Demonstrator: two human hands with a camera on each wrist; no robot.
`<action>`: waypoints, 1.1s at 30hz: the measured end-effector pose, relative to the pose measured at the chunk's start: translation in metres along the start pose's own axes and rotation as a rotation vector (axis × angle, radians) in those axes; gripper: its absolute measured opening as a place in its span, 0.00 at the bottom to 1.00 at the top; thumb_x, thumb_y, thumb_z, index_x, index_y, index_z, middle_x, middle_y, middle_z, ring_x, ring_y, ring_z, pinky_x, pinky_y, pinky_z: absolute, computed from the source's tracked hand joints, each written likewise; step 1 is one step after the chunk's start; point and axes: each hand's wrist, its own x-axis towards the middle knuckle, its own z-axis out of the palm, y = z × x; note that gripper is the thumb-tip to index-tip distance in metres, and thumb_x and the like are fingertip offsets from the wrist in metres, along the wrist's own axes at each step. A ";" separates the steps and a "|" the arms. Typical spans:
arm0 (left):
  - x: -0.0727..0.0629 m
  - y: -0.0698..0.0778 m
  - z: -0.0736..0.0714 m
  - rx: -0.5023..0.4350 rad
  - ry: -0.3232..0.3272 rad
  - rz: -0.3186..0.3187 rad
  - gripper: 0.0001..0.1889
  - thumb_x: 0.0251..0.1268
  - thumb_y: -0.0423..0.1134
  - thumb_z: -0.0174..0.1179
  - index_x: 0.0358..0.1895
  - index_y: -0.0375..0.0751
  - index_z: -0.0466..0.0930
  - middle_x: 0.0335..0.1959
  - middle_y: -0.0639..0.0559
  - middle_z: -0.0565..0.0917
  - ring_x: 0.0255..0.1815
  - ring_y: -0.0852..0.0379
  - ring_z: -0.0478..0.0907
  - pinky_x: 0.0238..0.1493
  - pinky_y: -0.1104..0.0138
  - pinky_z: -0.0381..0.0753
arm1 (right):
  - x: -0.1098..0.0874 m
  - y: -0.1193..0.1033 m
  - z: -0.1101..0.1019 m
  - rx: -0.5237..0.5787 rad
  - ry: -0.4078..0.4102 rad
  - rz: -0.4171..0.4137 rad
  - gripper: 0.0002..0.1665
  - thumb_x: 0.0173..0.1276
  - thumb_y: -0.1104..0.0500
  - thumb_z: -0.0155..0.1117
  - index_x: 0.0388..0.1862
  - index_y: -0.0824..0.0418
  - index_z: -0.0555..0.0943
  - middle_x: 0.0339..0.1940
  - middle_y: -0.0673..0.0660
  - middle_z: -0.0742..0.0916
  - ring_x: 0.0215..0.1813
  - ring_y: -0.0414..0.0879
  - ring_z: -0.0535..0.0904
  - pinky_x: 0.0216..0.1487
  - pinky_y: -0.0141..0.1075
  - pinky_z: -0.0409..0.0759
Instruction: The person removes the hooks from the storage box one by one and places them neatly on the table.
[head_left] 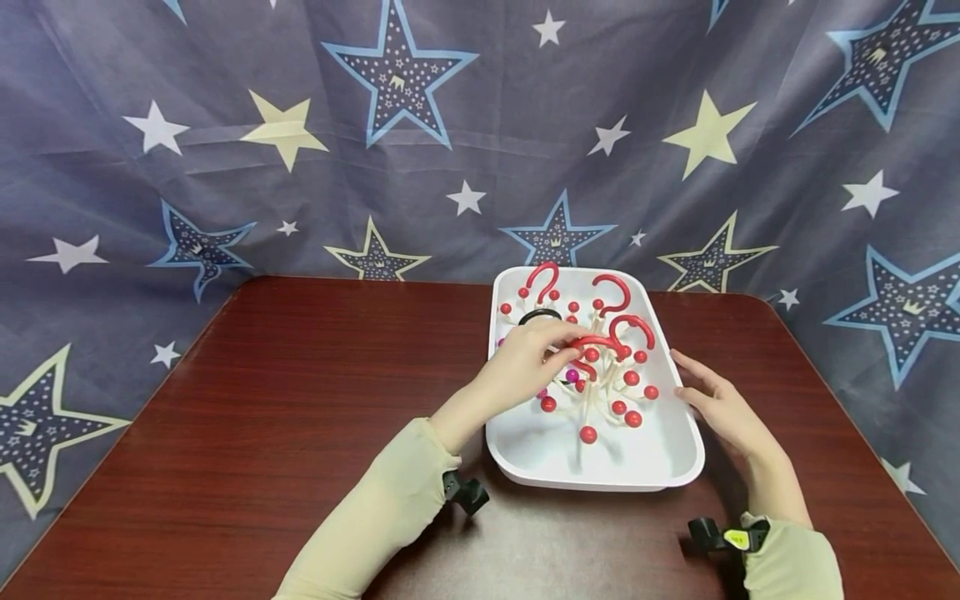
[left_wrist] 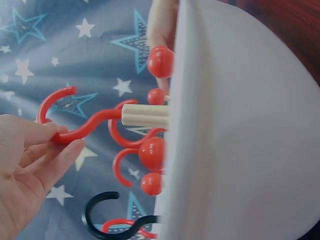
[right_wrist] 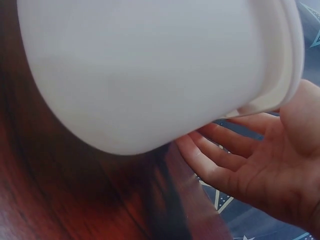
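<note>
In the head view, my left hand (head_left: 525, 358) reaches over the white tray (head_left: 517, 458). Its thumb and fingers pinch the red hook (left_wrist: 75, 134) of a hanger with a cream stem (left_wrist: 145, 115); cream arms ending in red balls (head_left: 588, 434) spread inside the tray. More red hooks (head_left: 615, 292) stand beside and behind it, and a black hook (left_wrist: 97, 220) curves up below my left hand in the left wrist view. My right hand (head_left: 723, 408) rests against the tray's right side, fingers (right_wrist: 215, 170) extended along the outer wall and thumb near the rim.
The tray sits on a dark red-brown table (head_left: 300, 400), towards its right half. A grey curtain (head_left: 465, 100) printed with stars hangs behind the table's far edge. Purple balls (head_left: 572, 376) show among the red ones, partly behind my left hand.
</note>
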 end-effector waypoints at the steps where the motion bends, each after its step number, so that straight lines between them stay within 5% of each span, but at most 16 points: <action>1: 0.000 0.000 -0.003 -0.008 0.013 -0.002 0.14 0.58 0.35 0.60 0.49 0.44 0.80 0.39 0.53 0.83 0.38 0.63 0.76 0.40 0.78 0.75 | 0.000 0.000 0.000 0.001 0.001 0.005 0.34 0.69 0.61 0.47 0.71 0.65 0.50 0.64 0.73 0.64 0.43 0.28 0.75 0.41 0.27 0.77; 10: -0.003 0.004 -0.037 -0.046 0.175 0.005 0.13 0.57 0.33 0.61 0.47 0.43 0.82 0.39 0.53 0.84 0.31 0.65 0.76 0.35 0.78 0.75 | 0.002 0.001 0.000 0.025 -0.011 -0.004 0.34 0.69 0.62 0.47 0.71 0.65 0.49 0.64 0.73 0.64 0.44 0.29 0.75 0.41 0.28 0.78; 21: -0.010 -0.010 -0.076 -0.071 0.307 0.026 0.12 0.57 0.32 0.61 0.46 0.41 0.82 0.34 0.51 0.84 0.29 0.64 0.78 0.33 0.73 0.77 | 0.000 0.000 -0.001 0.012 -0.006 -0.006 0.34 0.69 0.62 0.47 0.71 0.64 0.50 0.63 0.73 0.65 0.44 0.30 0.75 0.41 0.28 0.78; 33: -0.016 -0.035 -0.110 -0.012 0.384 0.004 0.13 0.54 0.30 0.62 0.45 0.42 0.82 0.35 0.49 0.85 0.25 0.58 0.80 0.29 0.74 0.77 | -0.001 0.002 -0.001 0.065 -0.029 -0.012 0.35 0.69 0.62 0.48 0.71 0.65 0.49 0.65 0.73 0.62 0.45 0.30 0.75 0.41 0.29 0.78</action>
